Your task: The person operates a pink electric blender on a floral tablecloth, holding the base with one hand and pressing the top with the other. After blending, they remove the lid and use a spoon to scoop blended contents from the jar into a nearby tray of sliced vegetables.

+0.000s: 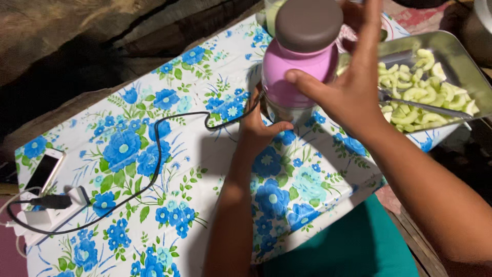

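A small pink blender (300,66) with a brown round cap stands upside-up on the blue-flowered tablecloth (169,169). My right hand (348,87) wraps around the pink body from the right, thumb across its front. My left hand (259,131) grips the clear lower part at the blender's base. A black cable (154,169) runs from the blender's left side across the cloth to a white power adapter (46,210).
A steel tray (461,56) of sliced pale-green vegetable pieces lies at the right, a metal utensil (425,106) resting across it. A white phone (43,172) lies at the left edge. Dark wood runs along the far side.
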